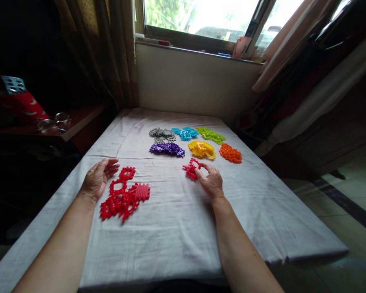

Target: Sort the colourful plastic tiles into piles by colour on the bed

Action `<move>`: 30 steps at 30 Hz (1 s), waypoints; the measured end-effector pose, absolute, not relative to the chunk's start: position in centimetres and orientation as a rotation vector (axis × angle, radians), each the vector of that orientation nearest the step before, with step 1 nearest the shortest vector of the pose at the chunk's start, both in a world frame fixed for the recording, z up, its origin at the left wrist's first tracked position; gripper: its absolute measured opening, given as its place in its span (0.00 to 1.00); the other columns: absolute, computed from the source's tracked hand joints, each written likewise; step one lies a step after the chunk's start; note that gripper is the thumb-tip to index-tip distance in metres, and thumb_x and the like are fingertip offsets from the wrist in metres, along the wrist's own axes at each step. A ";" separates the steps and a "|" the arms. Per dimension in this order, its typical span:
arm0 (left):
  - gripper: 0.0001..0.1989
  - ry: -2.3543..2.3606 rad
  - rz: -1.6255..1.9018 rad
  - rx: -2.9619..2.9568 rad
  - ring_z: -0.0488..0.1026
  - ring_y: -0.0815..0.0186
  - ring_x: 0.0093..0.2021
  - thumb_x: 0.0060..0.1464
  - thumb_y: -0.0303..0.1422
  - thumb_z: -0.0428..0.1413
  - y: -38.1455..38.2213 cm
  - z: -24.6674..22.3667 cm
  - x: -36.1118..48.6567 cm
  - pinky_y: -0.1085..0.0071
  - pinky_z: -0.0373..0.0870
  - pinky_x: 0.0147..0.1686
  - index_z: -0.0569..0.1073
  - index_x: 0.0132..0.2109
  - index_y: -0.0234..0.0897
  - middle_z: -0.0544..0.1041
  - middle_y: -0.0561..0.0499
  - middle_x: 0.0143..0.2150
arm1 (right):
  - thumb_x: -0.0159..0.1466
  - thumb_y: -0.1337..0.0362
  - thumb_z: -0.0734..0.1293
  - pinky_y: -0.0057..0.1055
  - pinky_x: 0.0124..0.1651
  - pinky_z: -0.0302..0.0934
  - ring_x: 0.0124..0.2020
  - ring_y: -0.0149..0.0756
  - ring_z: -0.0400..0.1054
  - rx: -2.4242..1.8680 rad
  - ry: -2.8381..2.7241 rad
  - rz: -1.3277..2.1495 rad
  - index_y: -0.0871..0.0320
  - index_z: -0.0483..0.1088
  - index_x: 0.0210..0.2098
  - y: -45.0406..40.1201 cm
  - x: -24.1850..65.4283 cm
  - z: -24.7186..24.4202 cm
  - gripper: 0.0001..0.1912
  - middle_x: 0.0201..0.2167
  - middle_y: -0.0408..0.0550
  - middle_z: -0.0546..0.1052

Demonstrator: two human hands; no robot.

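Observation:
My left hand (98,177) is held open, fingers apart from the thumb, at the upper left side of a loose pile of red toothed plastic pieces (118,201). Nothing is in it. Right of the pile, my right hand (212,179) pinches red pieces (191,169) between thumb and fingers, at or just above the cloth. Beyond it lie a yellow pile (201,149), an orange pile (230,153) and a purple pile (167,149). Further back are grey (162,134), blue (185,133) and green (211,135) piles.
A pale cloth (171,244) covers the table. At the left, a wooden side table (85,118) holds glasses (53,122) and a red container (24,106). Behind are a curtain (116,53) and a windowsill with a pink cup (240,47). Fabrics hang at the right.

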State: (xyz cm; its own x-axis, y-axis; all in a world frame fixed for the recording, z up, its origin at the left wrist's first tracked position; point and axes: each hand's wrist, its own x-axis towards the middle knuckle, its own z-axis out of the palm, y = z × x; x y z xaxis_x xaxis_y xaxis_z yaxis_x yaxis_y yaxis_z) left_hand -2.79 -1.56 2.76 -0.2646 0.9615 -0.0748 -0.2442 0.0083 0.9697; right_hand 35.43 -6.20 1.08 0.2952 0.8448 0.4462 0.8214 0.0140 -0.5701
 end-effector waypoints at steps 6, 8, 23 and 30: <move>0.16 1.224 1.502 0.860 0.79 0.63 0.38 0.43 0.46 0.63 -1.8 2.7 -2.8 0.66 0.76 0.42 0.78 0.34 0.39 0.83 0.49 0.38 | 0.60 0.55 0.69 0.40 0.51 0.63 0.45 0.45 0.72 -1.929 -1.464 0.084 0.55 0.78 0.44 -6.4 36.0 -0.1 0.16 0.43 0.52 0.81; 0.16 1.222 1.508 0.863 0.79 0.63 0.38 0.43 0.46 0.63 -1.9 2.7 -2.7 0.66 0.76 0.42 0.78 0.34 0.38 0.83 0.49 0.38 | 0.59 0.56 0.69 0.41 0.50 0.63 0.45 0.46 0.71 -1.962 -1.463 0.080 0.55 0.78 0.44 -6.4 35.8 -0.1 0.16 0.43 0.52 0.80; 0.20 1.236 1.466 0.956 0.79 0.62 0.38 0.40 0.48 0.65 -1.6 2.4 -2.2 0.65 0.76 0.42 0.78 0.35 0.37 0.82 0.47 0.39 | 0.61 0.56 0.72 0.43 0.57 0.61 0.54 0.44 0.69 -1.209 -2.264 0.263 0.51 0.75 0.49 -8.1 24.5 2.0 0.17 0.54 0.51 0.77; 0.20 1.249 1.453 0.977 0.78 0.62 0.39 0.42 0.49 0.64 -1.7 2.4 -2.3 0.66 0.75 0.42 0.79 0.36 0.38 0.82 0.47 0.40 | 0.60 0.57 0.73 0.43 0.58 0.60 0.54 0.43 0.69 -1.165 -2.372 0.391 0.52 0.73 0.52 -8.5 22.4 2.0 0.20 0.53 0.49 0.78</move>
